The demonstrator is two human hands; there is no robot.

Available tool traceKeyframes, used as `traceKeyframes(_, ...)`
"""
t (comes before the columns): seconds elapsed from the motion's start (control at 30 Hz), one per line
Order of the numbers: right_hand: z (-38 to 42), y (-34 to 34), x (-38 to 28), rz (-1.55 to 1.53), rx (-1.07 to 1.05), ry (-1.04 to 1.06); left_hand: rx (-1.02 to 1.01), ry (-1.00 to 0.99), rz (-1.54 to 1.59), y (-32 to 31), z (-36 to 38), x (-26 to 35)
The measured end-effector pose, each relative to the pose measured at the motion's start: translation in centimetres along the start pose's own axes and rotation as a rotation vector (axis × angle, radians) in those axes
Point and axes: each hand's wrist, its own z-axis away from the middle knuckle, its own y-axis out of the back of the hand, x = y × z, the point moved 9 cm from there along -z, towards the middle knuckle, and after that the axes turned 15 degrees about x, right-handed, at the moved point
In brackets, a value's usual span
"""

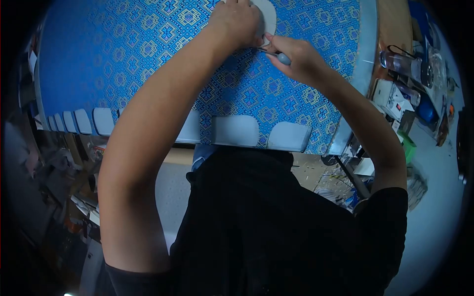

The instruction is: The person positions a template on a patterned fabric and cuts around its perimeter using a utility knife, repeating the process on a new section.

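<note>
At the top of the head view, my left hand [234, 22] lies bent over a white round-edged flat piece [268, 12] and presses it on blue patterned fabric [256, 81]. Its fingertips are partly hidden at the frame edge. Just right of it, my right hand [296, 54] is closed around a slim metal tool with a rounded grey handle [283, 58]. The tool's thin end points left, at the lower edge of the white piece, close to my left hand. Its exact kind is too small to tell.
Pale round-cornered pieces [236, 130] line the near edge of the fabric-covered table. To the right stand a clear bottle [402, 64], packets and a green container [408, 147]. Scraps litter the floor [316, 172] below the table.
</note>
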Motion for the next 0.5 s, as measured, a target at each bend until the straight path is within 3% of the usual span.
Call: traceKeyframes(0.5, -0.7, 0.7, -1.6, 0.27, -0.099, -0.215, -0.127, -0.134, 0.055, -0.1, -0.9, -1.5)
